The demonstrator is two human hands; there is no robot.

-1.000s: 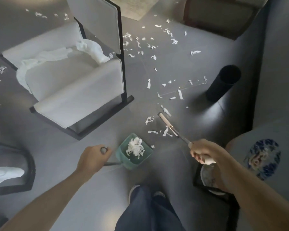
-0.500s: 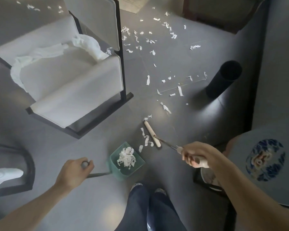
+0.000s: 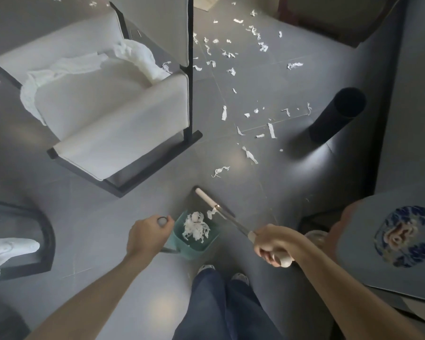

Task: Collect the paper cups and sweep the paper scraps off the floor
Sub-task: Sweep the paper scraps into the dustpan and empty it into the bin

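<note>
Below, both hands' fingers curl round handles: left hand (image 3: 146, 235) on the scrap-filled dustpan (image 3: 194, 244), right hand (image 3: 272, 244) on the broom (image 3: 207, 200).

A single head-worn wide-angle view looks steeply down from standing height at a grey floor (image 3: 292, 192). The person's forearms reach in from the bottom edge, legs directly below. A white armchair (image 3: 108, 106) sits upper left. Edges curve with lens distortion.
</note>
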